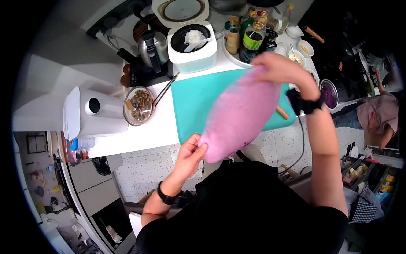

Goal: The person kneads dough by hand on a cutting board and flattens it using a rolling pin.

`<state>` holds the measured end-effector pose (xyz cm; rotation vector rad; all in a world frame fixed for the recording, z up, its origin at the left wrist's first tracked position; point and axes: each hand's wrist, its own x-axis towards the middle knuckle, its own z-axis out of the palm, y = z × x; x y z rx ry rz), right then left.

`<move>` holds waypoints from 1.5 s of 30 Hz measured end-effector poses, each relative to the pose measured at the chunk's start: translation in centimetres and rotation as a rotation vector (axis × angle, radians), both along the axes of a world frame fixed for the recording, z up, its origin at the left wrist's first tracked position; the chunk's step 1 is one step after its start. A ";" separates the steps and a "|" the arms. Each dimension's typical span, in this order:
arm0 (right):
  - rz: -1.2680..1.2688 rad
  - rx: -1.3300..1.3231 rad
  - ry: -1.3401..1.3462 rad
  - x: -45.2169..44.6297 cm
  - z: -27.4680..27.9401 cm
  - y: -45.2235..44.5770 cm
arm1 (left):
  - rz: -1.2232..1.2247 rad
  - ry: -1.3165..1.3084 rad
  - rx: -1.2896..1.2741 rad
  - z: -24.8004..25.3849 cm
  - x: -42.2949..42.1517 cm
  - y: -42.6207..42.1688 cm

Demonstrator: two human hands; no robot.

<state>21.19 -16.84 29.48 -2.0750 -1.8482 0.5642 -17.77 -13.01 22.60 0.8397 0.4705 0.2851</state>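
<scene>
A pink cloth point(243, 114), blurred by motion, is stretched in the air above the teal cutting board point(190, 101). Its lower left corner is pinched by my left hand point(189, 157), close to the board's front edge. My right hand point(279, 67) grips the upper right end, near the bottles. The cloth hides much of the board, and a wooden handle point(282, 112) shows beside its right edge. Both wrists wear black bands.
Left of the board are a glass bowl of food point(139, 106), chopsticks point(167, 88) and a white appliance point(99, 114). Behind it stand an open rice cooker point(193, 59), a kettle point(153, 46) and several bottles point(252, 40). Another person point(378, 114) is at far right.
</scene>
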 end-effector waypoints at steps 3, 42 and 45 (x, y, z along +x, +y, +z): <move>-0.117 0.200 -0.071 -1.5 -4.4 2.7 | 0.311 0.221 -0.219 -8.1 -0.7 -1.8; -0.739 -0.001 0.493 -11.6 -27.5 -18.6 | -0.099 0.720 0.624 -24.6 1.8 0.5; -0.753 0.099 0.140 -6.2 -25.4 -18.0 | -0.069 0.862 0.890 -21.9 4.1 3.3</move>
